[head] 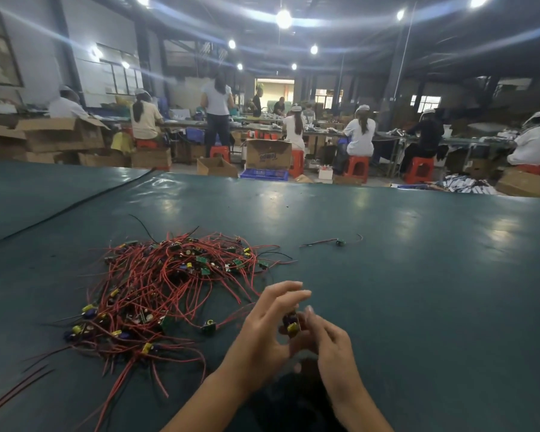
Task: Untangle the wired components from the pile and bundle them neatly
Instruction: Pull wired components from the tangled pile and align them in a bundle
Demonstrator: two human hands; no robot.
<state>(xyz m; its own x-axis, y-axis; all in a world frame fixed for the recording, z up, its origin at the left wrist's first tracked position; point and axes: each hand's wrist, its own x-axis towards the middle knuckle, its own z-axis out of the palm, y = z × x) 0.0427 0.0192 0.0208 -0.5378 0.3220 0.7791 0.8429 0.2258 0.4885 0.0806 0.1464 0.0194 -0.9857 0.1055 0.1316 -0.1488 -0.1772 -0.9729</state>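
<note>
– Where's the small yellow-capped circuit board (292,324)?
– Six o'clock, right hand (332,349) pinching it, left hand (261,336) fanned open. The red-wired tangled pile (169,285) sits at nine. Light with floppy leads, I'd guess; hold the board itself.

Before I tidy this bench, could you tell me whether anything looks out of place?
Yes: one wired component lies alone on the green table, well right of the tangled pile, so it looks strayed.

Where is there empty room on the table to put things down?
The table is bare right of the right hand, nearer than the lone wired piece, and beyond the wire pile toward the far edge. The left side is crowded by that pile.
</note>
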